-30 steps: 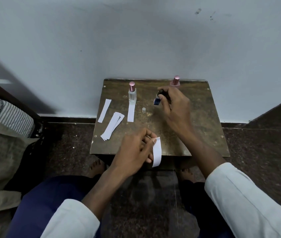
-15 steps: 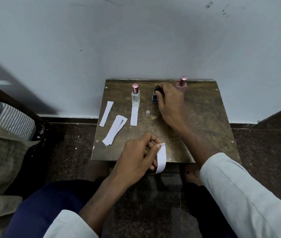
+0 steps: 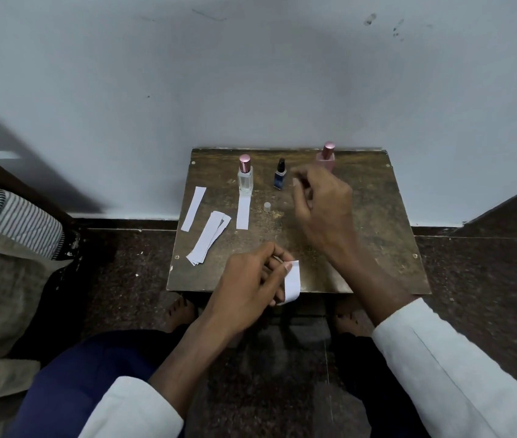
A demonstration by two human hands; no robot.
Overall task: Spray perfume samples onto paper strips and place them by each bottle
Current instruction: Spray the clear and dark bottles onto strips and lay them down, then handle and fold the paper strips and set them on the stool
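Pinched at its top end between thumb and fingers of the left hand (image 3: 250,279), a paper strip (image 3: 292,282) hanging over the near edge of the desk (image 3: 377,248). Just right of the small blue bottle (image 3: 279,175), now standing uncapped near the desk's back edge: the right hand (image 3: 323,200), fingers loosely curled, holding nothing visible. Left of the blue bottle, a clear bottle (image 3: 245,177) with a strip (image 3: 243,211) already laid before it; right of it, a pink bottle (image 3: 326,158) partly hidden; near in front, a small clear cap (image 3: 267,206). Best carried flat to the blue bottle's near side, dry end gripped, clear of the cap and of the spare strips (image 3: 208,238) farther left.
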